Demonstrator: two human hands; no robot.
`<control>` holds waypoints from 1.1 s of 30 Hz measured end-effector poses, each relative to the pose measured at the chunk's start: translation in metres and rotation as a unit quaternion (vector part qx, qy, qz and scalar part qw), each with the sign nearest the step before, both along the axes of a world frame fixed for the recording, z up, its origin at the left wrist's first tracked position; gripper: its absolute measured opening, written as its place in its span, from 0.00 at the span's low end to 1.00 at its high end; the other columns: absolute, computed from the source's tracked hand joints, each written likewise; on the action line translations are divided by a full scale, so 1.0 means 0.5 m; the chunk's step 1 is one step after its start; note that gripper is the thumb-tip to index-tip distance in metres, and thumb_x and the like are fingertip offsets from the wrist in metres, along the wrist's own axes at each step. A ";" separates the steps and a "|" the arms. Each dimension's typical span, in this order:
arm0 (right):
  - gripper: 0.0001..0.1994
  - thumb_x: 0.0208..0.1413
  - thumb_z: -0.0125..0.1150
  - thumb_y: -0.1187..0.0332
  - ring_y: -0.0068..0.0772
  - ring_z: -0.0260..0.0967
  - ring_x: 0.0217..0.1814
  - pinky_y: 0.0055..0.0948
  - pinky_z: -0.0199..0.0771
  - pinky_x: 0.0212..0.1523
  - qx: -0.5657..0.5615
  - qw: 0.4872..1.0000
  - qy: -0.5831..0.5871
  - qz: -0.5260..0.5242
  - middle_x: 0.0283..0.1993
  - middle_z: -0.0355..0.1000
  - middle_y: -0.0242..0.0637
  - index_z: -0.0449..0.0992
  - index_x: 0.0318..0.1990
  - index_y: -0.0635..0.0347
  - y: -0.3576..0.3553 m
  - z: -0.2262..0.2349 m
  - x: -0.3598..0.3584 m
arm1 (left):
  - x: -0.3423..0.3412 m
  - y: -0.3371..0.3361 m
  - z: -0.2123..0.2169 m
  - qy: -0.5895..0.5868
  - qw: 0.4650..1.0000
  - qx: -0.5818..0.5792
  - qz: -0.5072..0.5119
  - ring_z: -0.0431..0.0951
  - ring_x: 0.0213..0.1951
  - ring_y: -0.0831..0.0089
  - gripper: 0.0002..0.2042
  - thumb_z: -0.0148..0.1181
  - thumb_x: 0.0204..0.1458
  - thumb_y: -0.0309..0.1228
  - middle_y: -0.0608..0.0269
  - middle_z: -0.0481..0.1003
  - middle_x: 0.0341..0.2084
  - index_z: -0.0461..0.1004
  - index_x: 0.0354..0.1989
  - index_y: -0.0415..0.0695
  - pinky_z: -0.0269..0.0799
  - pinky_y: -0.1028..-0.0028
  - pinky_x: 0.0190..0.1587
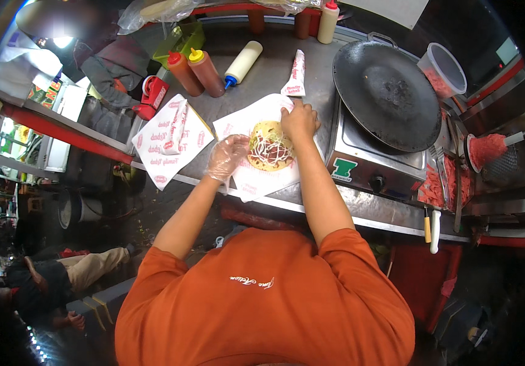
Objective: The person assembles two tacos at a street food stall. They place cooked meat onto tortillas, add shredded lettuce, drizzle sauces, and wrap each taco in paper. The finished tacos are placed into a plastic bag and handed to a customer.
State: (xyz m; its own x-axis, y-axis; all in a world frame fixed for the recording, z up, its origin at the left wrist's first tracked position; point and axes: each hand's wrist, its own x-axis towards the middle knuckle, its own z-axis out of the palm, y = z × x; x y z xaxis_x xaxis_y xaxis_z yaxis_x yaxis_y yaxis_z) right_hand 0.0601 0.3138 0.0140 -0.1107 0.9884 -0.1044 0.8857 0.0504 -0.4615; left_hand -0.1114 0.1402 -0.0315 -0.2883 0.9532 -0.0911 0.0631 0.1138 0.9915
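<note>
A round flatbread (270, 146) topped with filling and white sauce lines lies open on a white printed paper sheet (256, 180) on the steel counter (275, 67). My left hand (226, 157), in a clear plastic glove, rests on the flatbread's left edge. My right hand (300, 120) is bare and presses on the flatbread's far right edge and the paper. Neither hand holds anything lifted.
Another printed paper sheet (171, 140) with a wrapped roll lies to the left. Red, yellow-capped and white squeeze bottles (204, 72) stand behind. A black round pan (387, 91) sits on a burner at right. A tub (442, 72) and shaved meat (487, 149) are far right.
</note>
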 end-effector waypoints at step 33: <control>0.11 0.66 0.60 0.63 0.72 0.75 0.33 0.60 0.73 0.34 0.130 0.966 0.140 0.173 0.28 0.76 0.62 0.66 0.41 0.60 -0.179 0.045 0.045 | -0.019 0.071 0.044 0.507 0.784 0.311 -0.177 0.77 0.43 0.59 0.17 0.72 0.48 0.42 0.64 0.79 0.40 0.82 0.45 0.52 0.70 0.55 0.48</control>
